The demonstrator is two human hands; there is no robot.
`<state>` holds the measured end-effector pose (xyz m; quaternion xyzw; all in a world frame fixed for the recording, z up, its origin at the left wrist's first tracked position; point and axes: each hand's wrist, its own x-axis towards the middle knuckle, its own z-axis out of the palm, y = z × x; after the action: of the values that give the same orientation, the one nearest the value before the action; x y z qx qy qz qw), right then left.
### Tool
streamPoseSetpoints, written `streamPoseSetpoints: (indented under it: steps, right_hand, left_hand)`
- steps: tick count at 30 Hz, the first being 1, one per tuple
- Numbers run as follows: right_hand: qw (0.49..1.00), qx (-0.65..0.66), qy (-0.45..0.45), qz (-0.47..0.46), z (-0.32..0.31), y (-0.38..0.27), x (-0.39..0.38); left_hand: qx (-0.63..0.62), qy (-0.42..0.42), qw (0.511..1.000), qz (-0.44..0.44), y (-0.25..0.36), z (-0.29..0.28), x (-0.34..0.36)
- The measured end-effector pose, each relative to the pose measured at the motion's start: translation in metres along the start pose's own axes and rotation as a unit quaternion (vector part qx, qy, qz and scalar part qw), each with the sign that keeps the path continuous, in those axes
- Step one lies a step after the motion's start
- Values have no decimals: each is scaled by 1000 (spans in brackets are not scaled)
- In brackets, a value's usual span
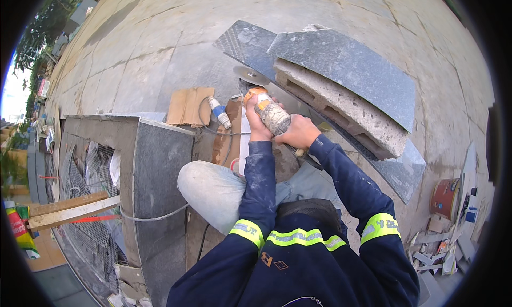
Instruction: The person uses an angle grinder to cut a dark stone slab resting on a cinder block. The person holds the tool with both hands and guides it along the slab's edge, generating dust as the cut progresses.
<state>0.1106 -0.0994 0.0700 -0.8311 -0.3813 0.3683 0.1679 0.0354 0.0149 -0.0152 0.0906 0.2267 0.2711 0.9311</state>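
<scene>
**Our left hand (258,124) and right hand (300,132) clamp a dusty angle grinder (272,115)**

Jointed concrete paving (154,56) carries an upper slab (346,67) and lower slab (242,43) of flat grey stone, a pitted hollow concrete block (341,107) between them. Near their right corner stands a cylindrical reddish-brown bucket (444,196), contents unclear to us. We grip the grinder's tubular body, left hand forward, right hand behind; its thin round disc (250,75) sits by the lower slab's near edge.
</scene>
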Motion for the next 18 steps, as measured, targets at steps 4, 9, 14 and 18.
streamPoseSetpoints:
  steps: [4, 9, 14, 18]
  right_hand:
    - [1000, 2, 0, -3, -2, -4, 9]
    - [1000, 18, -24, 8, -5, -11, 25]
    - [998, 24, -43, 24, -3, -12, 43]
    - [999, 28, -31, 10, 0, -9, 43]
  left_hand:
    - [-34, -21, 999, -20, 7, -6, 11]
    - [-26, -22, 999, 1, 18, -14, 31]
    - [-1, -7, 1000, 22, 22, -8, 39]
    - [-4, -10, 1000, 15, 22, -12, 41]
